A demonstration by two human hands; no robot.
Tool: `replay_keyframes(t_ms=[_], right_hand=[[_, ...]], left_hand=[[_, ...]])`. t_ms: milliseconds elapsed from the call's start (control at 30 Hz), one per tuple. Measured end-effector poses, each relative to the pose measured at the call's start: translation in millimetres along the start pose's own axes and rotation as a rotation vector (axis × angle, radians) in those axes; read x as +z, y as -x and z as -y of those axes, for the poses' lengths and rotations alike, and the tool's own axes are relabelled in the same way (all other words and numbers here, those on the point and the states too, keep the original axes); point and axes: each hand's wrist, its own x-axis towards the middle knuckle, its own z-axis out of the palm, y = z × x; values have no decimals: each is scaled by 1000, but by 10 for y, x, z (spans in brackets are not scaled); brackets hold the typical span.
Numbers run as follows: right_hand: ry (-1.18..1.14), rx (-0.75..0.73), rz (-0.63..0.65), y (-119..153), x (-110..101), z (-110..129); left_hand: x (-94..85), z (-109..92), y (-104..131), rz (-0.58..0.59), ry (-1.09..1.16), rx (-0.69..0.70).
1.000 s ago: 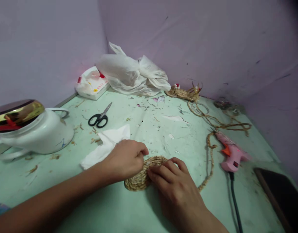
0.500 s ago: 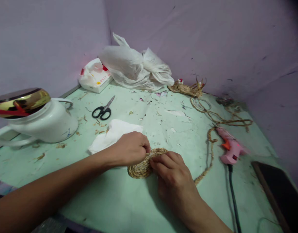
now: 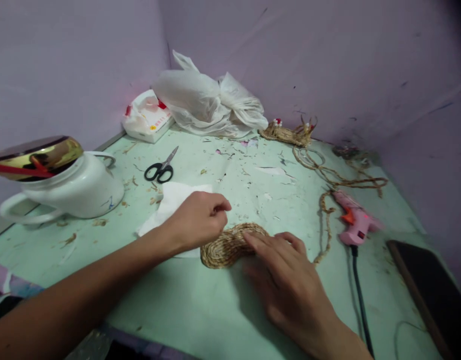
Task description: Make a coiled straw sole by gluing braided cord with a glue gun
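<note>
A flat coiled braided-straw sole [image 3: 230, 245], woven from tan cord, lies on the table with its narrow waist between my hands. My left hand [image 3: 200, 220] hovers over its left side, fingers curled in; whether something tiny is between them I cannot make out. My right hand [image 3: 290, 275] is open, its fingers stretched out at the sole's right end and partly covering it. Beneath my left wrist is a white tissue [image 3: 170, 200]. A length of braided straw cord [image 3: 325, 235] lies to the right, partly hidden by my right hand.
A pink glue gun [image 3: 354, 220] with a black cable and a dark phone [image 3: 429, 295] lie at right. Black-handled scissors [image 3: 160, 170], a white pot [image 3: 76, 192], a tissue box [image 3: 147, 122], a plastic bag [image 3: 215, 105] and a straw slipper [image 3: 286, 134] stand farther back.
My left fingers have come up off the sole. My right hand has loosened, moved right and stretched its fingers, so more of the sole shows.
</note>
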Motion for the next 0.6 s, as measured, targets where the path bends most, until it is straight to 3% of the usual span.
replay_keyframes(t_ms=[100, 233, 300, 467, 533, 600], right_hand=[[87, 57, -226, 48, -159, -45], [47, 340, -438, 75, -258, -226], [-2, 406, -452, 92, -264, -301], [-105, 379, -363, 133, -192, -351], [-138, 319, -306, 138, -143, -354], [-140, 250, -275, 130, -99, -349]], left_hand=[[-58, -29, 110, -84, -31, 127], [-109, -32, 233, 135, -286, 226], [-150, 19, 261, 245, -433, 245], [-301, 215, 209, 268, -730, 293], [-370, 251, 149, 199, -850, 191], [-438, 239, 95, 34, -933, 68]])
